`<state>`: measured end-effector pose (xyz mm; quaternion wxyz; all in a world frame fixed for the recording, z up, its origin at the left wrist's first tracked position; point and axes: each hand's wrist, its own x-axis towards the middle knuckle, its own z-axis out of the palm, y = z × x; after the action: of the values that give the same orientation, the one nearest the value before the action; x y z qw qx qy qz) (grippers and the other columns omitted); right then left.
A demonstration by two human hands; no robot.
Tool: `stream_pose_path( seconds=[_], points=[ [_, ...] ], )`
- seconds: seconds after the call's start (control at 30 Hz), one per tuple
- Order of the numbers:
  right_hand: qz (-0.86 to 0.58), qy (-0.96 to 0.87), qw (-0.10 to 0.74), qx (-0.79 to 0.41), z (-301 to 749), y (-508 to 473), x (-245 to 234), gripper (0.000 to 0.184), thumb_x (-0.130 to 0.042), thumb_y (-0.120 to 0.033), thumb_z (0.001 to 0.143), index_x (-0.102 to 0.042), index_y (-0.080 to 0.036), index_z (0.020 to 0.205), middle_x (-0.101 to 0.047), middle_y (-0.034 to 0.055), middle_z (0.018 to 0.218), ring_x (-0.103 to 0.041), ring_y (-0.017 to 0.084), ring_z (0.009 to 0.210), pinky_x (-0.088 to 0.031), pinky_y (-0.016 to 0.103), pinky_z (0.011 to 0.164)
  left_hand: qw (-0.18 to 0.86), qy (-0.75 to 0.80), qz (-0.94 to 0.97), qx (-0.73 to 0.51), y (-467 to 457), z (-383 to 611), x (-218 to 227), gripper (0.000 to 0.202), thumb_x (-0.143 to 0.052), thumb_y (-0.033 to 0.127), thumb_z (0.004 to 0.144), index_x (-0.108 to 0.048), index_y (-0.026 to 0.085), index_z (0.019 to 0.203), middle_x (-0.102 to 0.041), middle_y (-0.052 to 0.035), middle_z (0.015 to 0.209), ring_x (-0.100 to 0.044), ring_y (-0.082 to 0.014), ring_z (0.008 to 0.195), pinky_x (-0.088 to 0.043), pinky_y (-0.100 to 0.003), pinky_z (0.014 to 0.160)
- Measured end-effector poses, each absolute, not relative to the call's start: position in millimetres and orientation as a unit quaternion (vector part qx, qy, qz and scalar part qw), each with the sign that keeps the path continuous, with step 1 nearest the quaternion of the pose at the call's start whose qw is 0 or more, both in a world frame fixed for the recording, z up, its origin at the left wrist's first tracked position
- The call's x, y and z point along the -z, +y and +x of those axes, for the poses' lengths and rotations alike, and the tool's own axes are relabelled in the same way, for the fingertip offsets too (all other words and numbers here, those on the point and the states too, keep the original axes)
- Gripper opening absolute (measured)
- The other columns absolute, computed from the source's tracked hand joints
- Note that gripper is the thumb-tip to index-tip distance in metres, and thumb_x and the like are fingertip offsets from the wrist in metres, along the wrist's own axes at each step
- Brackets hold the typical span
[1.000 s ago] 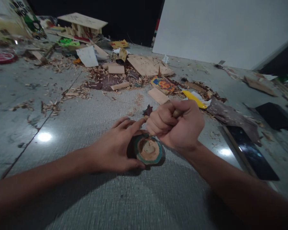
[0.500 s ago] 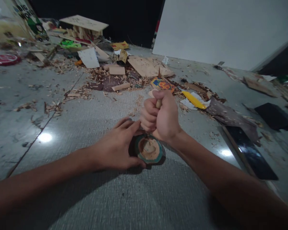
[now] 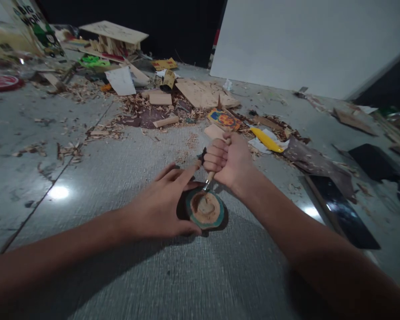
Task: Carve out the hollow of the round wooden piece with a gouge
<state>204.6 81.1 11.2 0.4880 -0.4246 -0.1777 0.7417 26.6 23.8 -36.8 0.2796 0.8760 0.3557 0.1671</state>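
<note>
A round wooden piece [image 3: 216, 216] with a teal rim and a rough, hollowed pale middle lies on the grey floor. My left hand [image 3: 156, 206] grips it from the left, thumb along its near edge and fingers at the far side. In a fist above the far rim, my right hand [image 3: 231, 162] holds a carving chisel [image 3: 211, 176] by its wooden handle. The short metal shank slants down to the piece's far edge; I cannot make out the tip's shape. A small dark thing [image 3: 202, 154] shows between the left forefinger and the right fist, too unclear to name.
Wood shavings, offcuts and a flat board [image 3: 203, 92] lie beyond my hands. To the right are a yellow-handled tool [image 3: 266, 140], a brown cloth [image 3: 320, 166], a dark phone-like slab [image 3: 345, 213] and a black pouch [image 3: 376, 162]. A white panel [image 3: 306, 44] stands behind.
The right fist has tilted and shifted slightly right, so the chisel's lower handle and metal shank now show. The left hand and the wooden piece stay together. The view has shifted slightly.
</note>
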Motion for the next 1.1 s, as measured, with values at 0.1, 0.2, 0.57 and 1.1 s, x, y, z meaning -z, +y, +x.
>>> stream_pose_path(
  seconds=[0.1,0.2,0.57,1.1],
  points=[
    [-0.388,-0.208,0.535,-0.721,208.7,69.4,-20.5,0.043,-0.032,-0.036,0.089,-0.009,-0.024,0.055,-0.009,-0.0075,0.042,-0.005,0.009,0.037,-0.008,0.024,0.034,0.272,0.354,0.878,-0.171,24.1,25.5,34.3,0.114,-0.077,0.072,0.065,-0.029,0.019,0.154,-0.064,-0.0111,0.138,-0.043,-0.0364,0.139,-0.018,-0.059,0.121],
    [-0.358,-0.269,0.554,-0.701,205.5,53.2,-26.1,0.046,-0.033,-0.038,0.087,-0.012,-0.023,0.049,-0.008,-0.0064,0.042,-0.006,0.009,0.036,-0.008,0.025,0.035,0.273,0.362,0.875,-0.171,23.6,24.7,32.4,0.099,-0.078,0.072,0.063,-0.045,0.024,0.143,-0.062,-0.0105,0.139,-0.047,-0.0376,0.133,-0.03,-0.058,0.115],
    [-0.306,-0.441,0.563,-0.629,189.8,25.0,-14.9,0.061,-0.058,-0.049,0.083,-0.021,-0.021,0.042,-0.016,-0.005,0.039,-0.018,0.008,0.035,-0.021,0.026,0.037,0.289,0.345,0.87,-0.201,24.7,22.4,37.6,0.086,-0.078,0.073,0.06,-0.054,0.025,0.127,-0.069,-0.008,0.114,-0.057,-0.0345,0.115,-0.043,-0.054,0.103],
    [-0.471,-0.198,0.499,-0.7,183.4,72.5,-6.3,0.049,-0.041,-0.043,0.092,-0.018,-0.024,0.053,-0.016,-0.0093,0.039,-0.007,0.006,0.032,-0.007,0.021,0.032,0.285,0.398,0.847,-0.206,20.3,25.4,34.6,0.135,-0.083,0.073,0.052,-0.016,0.021,0.156,-0.072,-0.0074,0.12,-0.048,-0.038,0.127,-0.031,-0.053,0.108]
  ],
)
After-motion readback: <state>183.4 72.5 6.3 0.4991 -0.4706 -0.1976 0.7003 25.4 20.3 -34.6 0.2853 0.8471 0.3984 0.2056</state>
